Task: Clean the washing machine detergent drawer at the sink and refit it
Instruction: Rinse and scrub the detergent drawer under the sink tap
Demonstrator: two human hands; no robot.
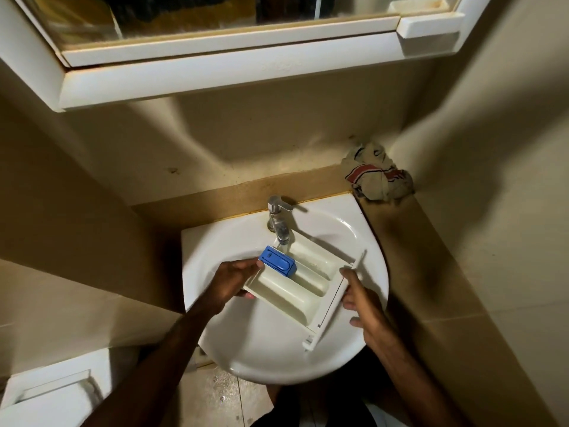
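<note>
Over the white sink I hold the cream detergent drawer, open side up, its far end under the chrome tap. A blue insert sits in the drawer's left rear compartment. My left hand grips the drawer's left end, thumb on top beside the blue insert. My right hand grips the front panel on the right, thumb along its edge. Whether water runs from the tap is unclear.
A crumpled striped cloth lies on the ledge in the back right corner. A white mirror cabinet hangs above the sink. Beige tiled walls close in on both sides. A white fixture stands at the lower left.
</note>
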